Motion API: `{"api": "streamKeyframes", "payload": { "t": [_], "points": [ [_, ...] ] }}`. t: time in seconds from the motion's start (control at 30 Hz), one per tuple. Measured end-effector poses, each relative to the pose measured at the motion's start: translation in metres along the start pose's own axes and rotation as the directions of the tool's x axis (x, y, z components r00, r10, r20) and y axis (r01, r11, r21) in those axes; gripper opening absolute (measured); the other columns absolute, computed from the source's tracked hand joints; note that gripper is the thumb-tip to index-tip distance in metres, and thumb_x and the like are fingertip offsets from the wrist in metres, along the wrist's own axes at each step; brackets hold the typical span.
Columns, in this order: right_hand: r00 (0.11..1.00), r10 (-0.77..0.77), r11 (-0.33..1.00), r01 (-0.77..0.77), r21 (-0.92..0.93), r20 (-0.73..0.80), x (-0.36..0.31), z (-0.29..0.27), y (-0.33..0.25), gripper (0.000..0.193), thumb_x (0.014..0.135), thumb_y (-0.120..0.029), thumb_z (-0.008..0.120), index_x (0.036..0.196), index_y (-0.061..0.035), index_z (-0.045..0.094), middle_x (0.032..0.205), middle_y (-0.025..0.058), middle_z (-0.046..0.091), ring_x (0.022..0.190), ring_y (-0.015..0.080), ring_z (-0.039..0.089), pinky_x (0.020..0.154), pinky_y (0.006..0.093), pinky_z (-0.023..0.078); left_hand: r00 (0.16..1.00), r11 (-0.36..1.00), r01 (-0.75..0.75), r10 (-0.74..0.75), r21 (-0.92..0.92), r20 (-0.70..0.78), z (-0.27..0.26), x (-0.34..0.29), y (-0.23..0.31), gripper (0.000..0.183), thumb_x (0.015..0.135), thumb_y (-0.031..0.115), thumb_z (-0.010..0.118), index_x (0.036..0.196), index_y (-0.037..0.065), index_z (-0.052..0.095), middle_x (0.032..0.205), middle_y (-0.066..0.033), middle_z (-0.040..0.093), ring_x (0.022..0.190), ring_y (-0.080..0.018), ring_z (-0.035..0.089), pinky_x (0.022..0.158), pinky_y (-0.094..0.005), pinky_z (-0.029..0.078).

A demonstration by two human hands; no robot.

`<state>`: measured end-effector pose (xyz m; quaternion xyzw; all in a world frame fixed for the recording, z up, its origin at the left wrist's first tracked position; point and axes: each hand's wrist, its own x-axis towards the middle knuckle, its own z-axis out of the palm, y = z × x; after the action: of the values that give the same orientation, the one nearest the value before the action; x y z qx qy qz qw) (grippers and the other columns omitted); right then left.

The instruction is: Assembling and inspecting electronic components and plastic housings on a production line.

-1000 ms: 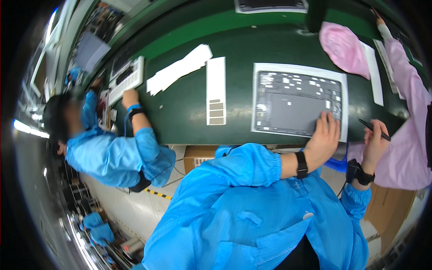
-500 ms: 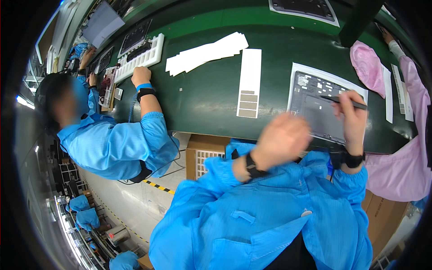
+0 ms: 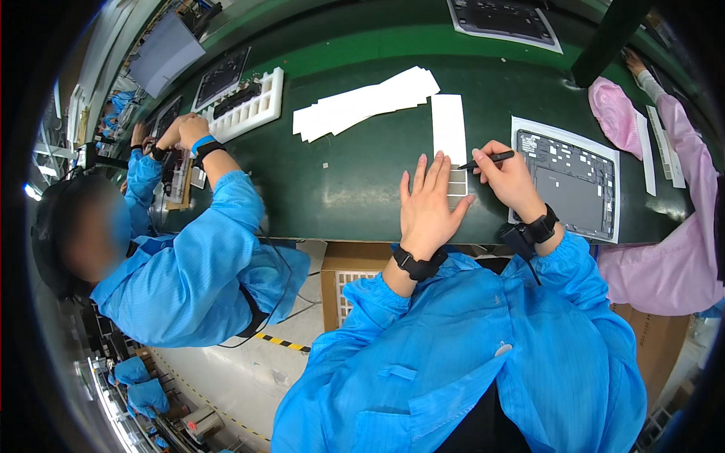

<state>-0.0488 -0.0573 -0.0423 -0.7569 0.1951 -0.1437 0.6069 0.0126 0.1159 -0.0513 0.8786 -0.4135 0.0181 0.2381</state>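
Observation:
My left hand (image 3: 428,210) lies flat with its fingers stretched out, over the left edge of a white strip sheet (image 3: 449,124). Grey rectangular stickers on the sheet's near end are partly covered by that hand. In my right hand (image 3: 515,185) I pinch black tweezers (image 3: 497,158), whose tip points left and meets the sheet beside the stickers. Right of my hands, a dark grey device housing (image 3: 570,185) with many small white patches rests on a white backing; my right wrist is close to its left edge.
Fanned white sheets (image 3: 362,102) lie to the left on the green bench. Beyond them, a co-worker in blue (image 3: 189,249) reaches toward a white slotted tray (image 3: 257,109). A pink cloth (image 3: 615,117) and a pink sleeve (image 3: 683,143) are at the right. Another housing (image 3: 506,19) lies at the back.
My right hand has carried the tweezers left from the housing to the strip sheet. My left hand, blurred before, has come down flat on it. The co-worker's near hand shifted left.

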Motion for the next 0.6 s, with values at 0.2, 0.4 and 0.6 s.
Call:
{"api": "streamKeyframes", "payload": {
  "t": [0.2,0.4,0.6],
  "points": [
    [0.999,-0.022,0.999,0.021,-0.04,-0.031,0.002,0.005,-0.002,0.023,0.096,-0.023,0.062,0.088,-0.0012,0.063,0.068,0.0028,0.064,0.059,0.0066,0.057,0.055,0.0227,0.045,1.0,1.0,-0.004,0.003,-0.029,-0.012,-0.002,0.0,-0.006,0.073,0.084,0.043,0.067,0.142,0.004,0.044,0.149,-0.0104,0.042,0.141,-0.0314,0.034,0.114,-0.0534,0.023],
    [0.998,-0.038,0.998,0.035,-0.048,-0.058,0.004,0.004,0.003,0.021,0.096,-0.02,0.061,0.089,-0.0006,0.063,0.068,0.003,0.064,0.059,0.0066,0.057,0.053,0.0229,0.044,1.0,0.999,0.001,-0.002,-0.04,-0.024,-0.001,0.0,-0.006,0.073,0.084,0.043,0.067,0.141,0.004,0.045,0.149,-0.0105,0.043,0.141,-0.0313,0.034,0.114,-0.0534,0.023],
    [0.994,0.005,0.993,0.007,0.117,-0.105,0.001,0.003,-0.008,0.016,0.096,-0.013,0.059,0.097,0.0017,0.063,0.066,0.0035,0.062,0.058,0.0068,0.059,0.052,0.0213,0.045,1.0,1.0,0.002,-0.001,-0.019,0.005,0.001,0.002,0.001,0.074,0.084,0.044,0.066,0.142,0.004,0.044,0.149,-0.0102,0.043,0.141,-0.0314,0.034,0.114,-0.0528,0.022]
  ]
}}
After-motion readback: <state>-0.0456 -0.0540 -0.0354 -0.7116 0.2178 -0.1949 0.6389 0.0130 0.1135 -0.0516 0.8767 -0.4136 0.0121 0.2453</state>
